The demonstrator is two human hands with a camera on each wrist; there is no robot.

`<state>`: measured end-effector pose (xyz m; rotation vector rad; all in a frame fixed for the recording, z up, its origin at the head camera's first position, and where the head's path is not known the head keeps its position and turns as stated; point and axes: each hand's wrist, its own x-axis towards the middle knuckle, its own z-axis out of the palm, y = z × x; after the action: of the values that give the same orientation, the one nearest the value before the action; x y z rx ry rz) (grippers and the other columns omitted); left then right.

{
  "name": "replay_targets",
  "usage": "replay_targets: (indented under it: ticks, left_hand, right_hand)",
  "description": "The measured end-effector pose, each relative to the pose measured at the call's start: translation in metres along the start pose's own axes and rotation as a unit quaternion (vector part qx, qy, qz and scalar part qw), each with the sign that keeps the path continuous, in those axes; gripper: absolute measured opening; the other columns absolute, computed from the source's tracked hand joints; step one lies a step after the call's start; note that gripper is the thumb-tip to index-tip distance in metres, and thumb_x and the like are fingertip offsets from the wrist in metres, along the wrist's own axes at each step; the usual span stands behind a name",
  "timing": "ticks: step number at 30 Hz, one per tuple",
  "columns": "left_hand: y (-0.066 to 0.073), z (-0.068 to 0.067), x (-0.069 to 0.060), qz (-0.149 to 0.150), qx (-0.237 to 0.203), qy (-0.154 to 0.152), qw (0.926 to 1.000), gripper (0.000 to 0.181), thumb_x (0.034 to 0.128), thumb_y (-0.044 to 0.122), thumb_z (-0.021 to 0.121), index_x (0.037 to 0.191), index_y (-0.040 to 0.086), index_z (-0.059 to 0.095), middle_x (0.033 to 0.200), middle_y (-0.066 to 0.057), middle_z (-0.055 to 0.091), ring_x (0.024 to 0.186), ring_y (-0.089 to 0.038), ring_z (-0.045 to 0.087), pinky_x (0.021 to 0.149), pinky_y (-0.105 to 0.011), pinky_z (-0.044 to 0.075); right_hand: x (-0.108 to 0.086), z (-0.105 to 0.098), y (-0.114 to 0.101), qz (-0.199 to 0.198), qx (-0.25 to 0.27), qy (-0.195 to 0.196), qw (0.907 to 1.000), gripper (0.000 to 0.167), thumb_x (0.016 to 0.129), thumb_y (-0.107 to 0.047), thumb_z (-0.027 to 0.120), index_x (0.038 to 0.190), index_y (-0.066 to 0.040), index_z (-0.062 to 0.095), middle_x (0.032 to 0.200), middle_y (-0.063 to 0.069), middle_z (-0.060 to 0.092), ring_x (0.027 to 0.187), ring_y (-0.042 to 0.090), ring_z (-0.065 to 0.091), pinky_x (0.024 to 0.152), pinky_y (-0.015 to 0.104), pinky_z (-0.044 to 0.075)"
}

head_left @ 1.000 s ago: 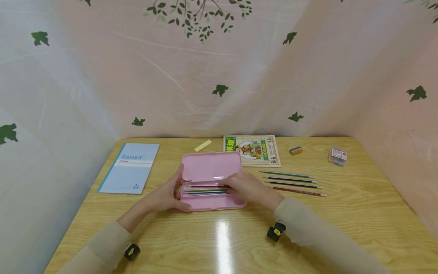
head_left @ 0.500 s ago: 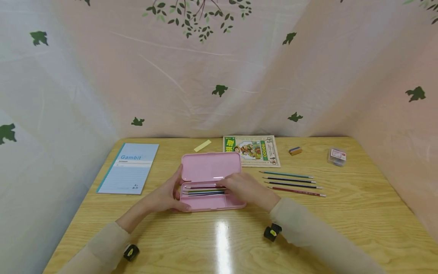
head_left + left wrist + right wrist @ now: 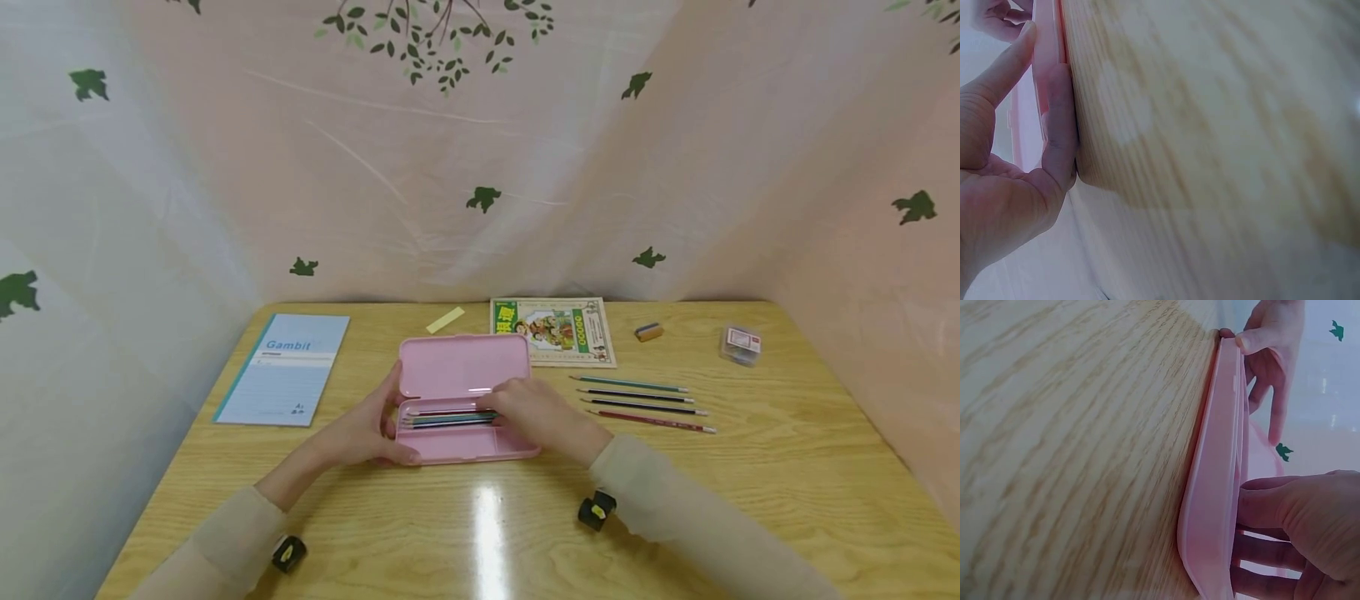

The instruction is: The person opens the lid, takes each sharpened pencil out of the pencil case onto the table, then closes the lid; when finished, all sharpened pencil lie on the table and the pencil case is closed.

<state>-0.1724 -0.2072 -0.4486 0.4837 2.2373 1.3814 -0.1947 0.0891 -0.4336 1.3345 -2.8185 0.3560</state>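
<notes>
A pink pencil case [image 3: 446,445] lies with its lid [image 3: 465,367] up on the table. Several pencils [image 3: 448,421] lie side by side in its long compartment. At the left end, my left hand [image 3: 363,429] grips the case, thumb on the front edge and fingers behind. My right hand [image 3: 536,417] reaches into the right part, its curled fingers at the pencils' right ends; those ends are hidden beneath it. In the right wrist view the thumb and fingers of the right hand [image 3: 1310,531] dip past the wall of the case [image 3: 1210,481].
Several more pencils [image 3: 637,400] lie in a row to the right. Behind are a picture booklet [image 3: 562,333], a yellow strip [image 3: 446,320], an orange-and-blue eraser [image 3: 648,332] and a small clear box [image 3: 740,346]. A Gambit notebook [image 3: 283,371] lies left on the wooden table [image 3: 390,533].
The pencils in the case have shifted and turned a little under my right hand, showing different colours. The right forearm has moved slightly left. My left hand stays on the case.
</notes>
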Motion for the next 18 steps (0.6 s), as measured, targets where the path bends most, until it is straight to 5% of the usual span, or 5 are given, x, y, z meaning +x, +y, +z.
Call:
replay_targets:
  ticks: [18]
  left_hand:
    - [-0.0008, 0.0005, -0.0001, 0.006, 0.000, 0.000, 1.0000, 0.135, 0.0784, 0.013, 0.090, 0.161, 0.025, -0.016, 0.127, -0.018, 0.048, 0.074, -0.025, 0.056, 0.055, -0.032, 0.054]
  right_hand:
    - [-0.0034, 0.0023, 0.0021, 0.011, 0.034, 0.008, 0.9993, 0.031, 0.086, -0.004, 0.080, 0.115, -0.013, 0.077, 0.102, 0.001, 0.076, 0.092, 0.016, 0.071, 0.081, 0.033, 0.058]
